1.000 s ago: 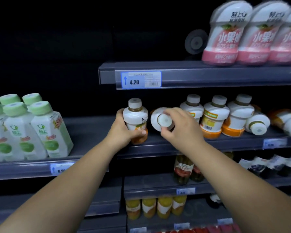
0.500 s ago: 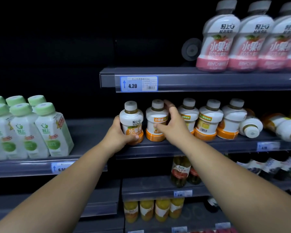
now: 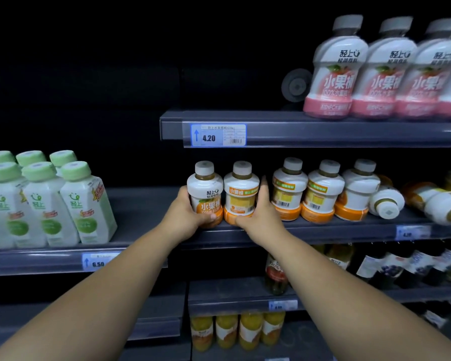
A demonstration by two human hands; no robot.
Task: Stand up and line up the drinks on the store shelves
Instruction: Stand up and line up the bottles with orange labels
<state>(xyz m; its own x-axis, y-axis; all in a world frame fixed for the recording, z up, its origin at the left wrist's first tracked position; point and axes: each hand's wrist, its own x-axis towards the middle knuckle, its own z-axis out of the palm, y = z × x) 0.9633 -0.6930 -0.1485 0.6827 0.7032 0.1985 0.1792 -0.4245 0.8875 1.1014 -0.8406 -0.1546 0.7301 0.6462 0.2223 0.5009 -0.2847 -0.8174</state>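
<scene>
Our left hand (image 3: 186,214) is wrapped around the first orange bottle (image 3: 205,194), with the thumb on the front near the bottom. Our right hand (image 3: 261,217) holds the second orange bottle (image 3: 241,196), with the fingers curled round its right side. Both bottles stand up straight, side by side and touching, at the left end of the middle shelf (image 3: 323,230), close to its front edge. Just to the right, three more orange bottles (image 3: 323,191) stand in a row. Next to them a fallen bottle (image 3: 385,201) lies on its side with its cap toward us. On the top shelf stand pink bottles (image 3: 336,74), and a blue price tag (image 3: 218,134) says 4.20. Far to the left stand green-capped bottles (image 3: 86,201).
</scene>
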